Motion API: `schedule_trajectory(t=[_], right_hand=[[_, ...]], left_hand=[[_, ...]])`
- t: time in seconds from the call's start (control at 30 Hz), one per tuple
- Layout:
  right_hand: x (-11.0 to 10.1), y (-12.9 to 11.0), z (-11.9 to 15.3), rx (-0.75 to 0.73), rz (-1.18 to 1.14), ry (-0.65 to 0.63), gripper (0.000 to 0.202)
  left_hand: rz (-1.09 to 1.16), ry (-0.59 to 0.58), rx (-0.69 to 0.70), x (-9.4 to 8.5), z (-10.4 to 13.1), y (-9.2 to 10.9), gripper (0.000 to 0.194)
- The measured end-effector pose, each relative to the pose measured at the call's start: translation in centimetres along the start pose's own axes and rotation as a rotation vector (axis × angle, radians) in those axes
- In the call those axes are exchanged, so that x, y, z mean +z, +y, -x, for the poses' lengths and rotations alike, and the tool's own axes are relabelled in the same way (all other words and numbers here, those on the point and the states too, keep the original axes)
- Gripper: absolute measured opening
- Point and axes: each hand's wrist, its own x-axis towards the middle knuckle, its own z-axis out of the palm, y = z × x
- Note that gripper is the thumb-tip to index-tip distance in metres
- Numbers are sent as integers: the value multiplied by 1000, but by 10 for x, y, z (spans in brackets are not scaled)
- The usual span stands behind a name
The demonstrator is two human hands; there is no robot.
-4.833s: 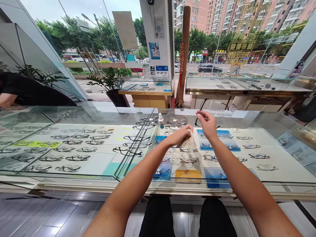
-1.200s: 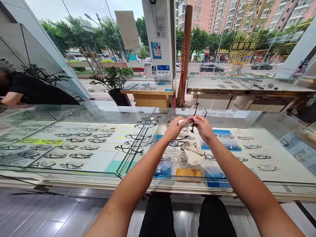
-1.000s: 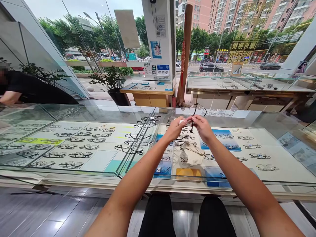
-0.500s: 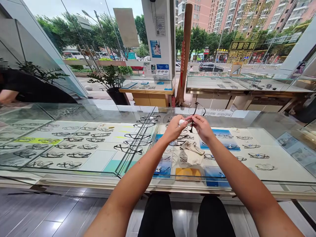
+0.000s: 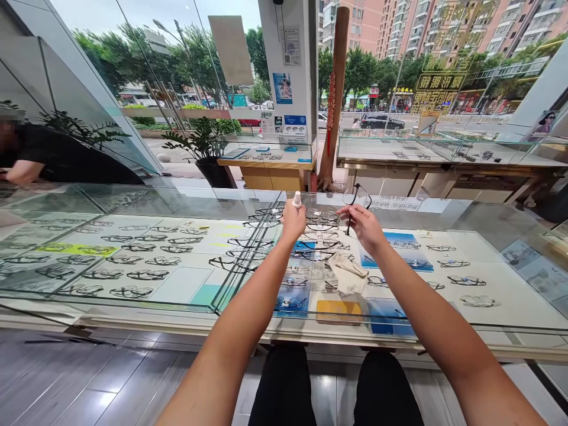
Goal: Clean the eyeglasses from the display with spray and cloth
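My left hand (image 5: 293, 220) is closed around a small white spray bottle (image 5: 297, 200), whose top sticks up above the fingers. To its right, my right hand (image 5: 362, 223) pinches a pair of dark-framed eyeglasses (image 5: 357, 195) held upright over the glass counter. One temple of the eyeglasses hangs down below the fingers. Under and between my hands, a crumpled beige cloth (image 5: 348, 273) lies on the counter top. A row of dark eyeglasses (image 5: 242, 244) rests to the left of my left forearm.
The glass display counter (image 5: 186, 316) spans the view, with several rows of frames inside. A yellow-orange case or pad (image 5: 339, 311) is near its front edge. Another person in a black top (image 5: 66, 155) leans at the far left. More showcases (image 5: 268, 163) stand by the window.
My left hand has moved left, away from the eyeglasses, with the spray bottle now upright. My right hand still holds the eyeglasses in nearly the same place.
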Motion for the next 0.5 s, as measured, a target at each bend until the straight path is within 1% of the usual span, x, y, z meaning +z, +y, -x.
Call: schedule_trajectory(t=[0.07, 0.17, 0.33, 0.5], right_hand=[[0, 1, -1, -3, -2, 1, 39], [-1, 1, -1, -6, -4, -2, 39], [0, 1, -1, 0, -21, -5, 40], [0, 0, 0, 2, -27, -5, 41]], left_hand=[[-67, -5, -4, 0, -3, -5, 10], [-134, -46, -29, -3, -4, -10, 11], [-163, -87, -59, -4, -2, -11, 21], [-180, -115, -85, -4, 0, -11, 23]])
